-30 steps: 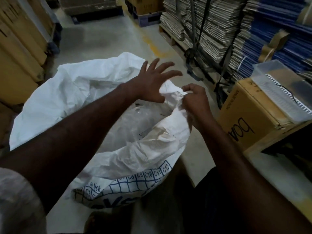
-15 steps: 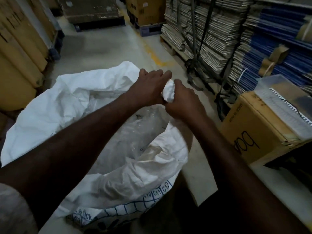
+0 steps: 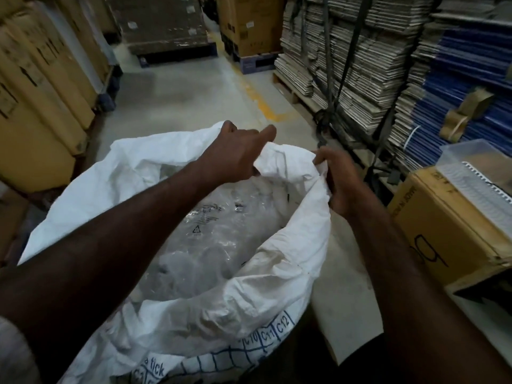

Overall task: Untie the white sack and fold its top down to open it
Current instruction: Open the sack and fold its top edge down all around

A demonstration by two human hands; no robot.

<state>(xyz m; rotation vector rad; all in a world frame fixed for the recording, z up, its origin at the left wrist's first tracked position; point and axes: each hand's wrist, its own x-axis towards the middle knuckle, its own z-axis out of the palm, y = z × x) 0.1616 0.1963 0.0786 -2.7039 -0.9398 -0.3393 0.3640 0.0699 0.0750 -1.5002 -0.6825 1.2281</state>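
Note:
The white sack (image 3: 144, 173) stands on the floor in front of me with its mouth wide open. Clear plastic packets (image 3: 221, 234) fill the inside. A blue printed grid marks its near side. My left hand (image 3: 235, 156) grips the far rim of the sack, fingers closed on the cloth. My right hand (image 3: 339, 180) grips the rim at the right side. A band of rim (image 3: 288, 162) stretches between the two hands.
A brown cardboard box (image 3: 443, 234) with a clear plastic tray (image 3: 479, 173) on top stands close at the right. Strapped stacks of flat cardboard (image 3: 360, 56) and blue sheets (image 3: 465, 79) line the right. Tall cartons (image 3: 41, 87) line the left. Concrete floor (image 3: 194, 98) runs ahead.
My left hand went from spread open to closed on the rim. Both hands then moved apart, pulling the bunched sack top out wider.

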